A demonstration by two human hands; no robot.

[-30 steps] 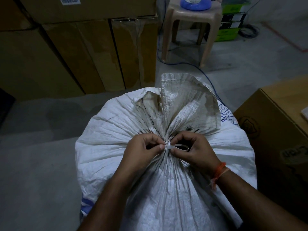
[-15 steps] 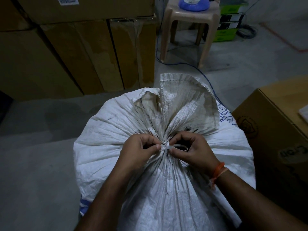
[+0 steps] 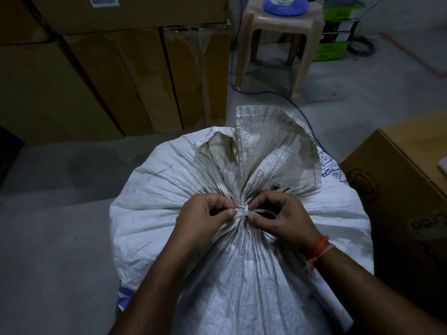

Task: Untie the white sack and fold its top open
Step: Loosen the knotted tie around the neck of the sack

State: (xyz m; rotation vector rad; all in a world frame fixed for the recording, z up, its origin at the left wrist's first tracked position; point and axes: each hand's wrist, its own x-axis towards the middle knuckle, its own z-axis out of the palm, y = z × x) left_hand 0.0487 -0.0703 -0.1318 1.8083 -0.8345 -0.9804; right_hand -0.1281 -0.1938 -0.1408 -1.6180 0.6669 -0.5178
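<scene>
A full white woven sack (image 3: 169,189) stands on the floor in front of me, its neck gathered into tight pleats. A white tie (image 3: 249,212) binds the neck, and a loop of it sticks out to the right. My left hand (image 3: 203,218) pinches the tie at the left of the knot. My right hand (image 3: 283,216) pinches it from the right, with the loop running under its curled fingers. Beyond the knot the sack's loose top flap (image 3: 273,151) fans out, creased and soiled.
Stacked cardboard boxes (image 3: 108,76) line the back left. A beige plastic stool (image 3: 278,39) with a blue object on it stands behind the sack, and a blue cable (image 3: 300,112) trails across the floor. Another cardboard box (image 3: 396,180) sits close on the right.
Both hands stay pinched on the tie at the sack's neck and have barely shifted. The knot looks the same as before.
</scene>
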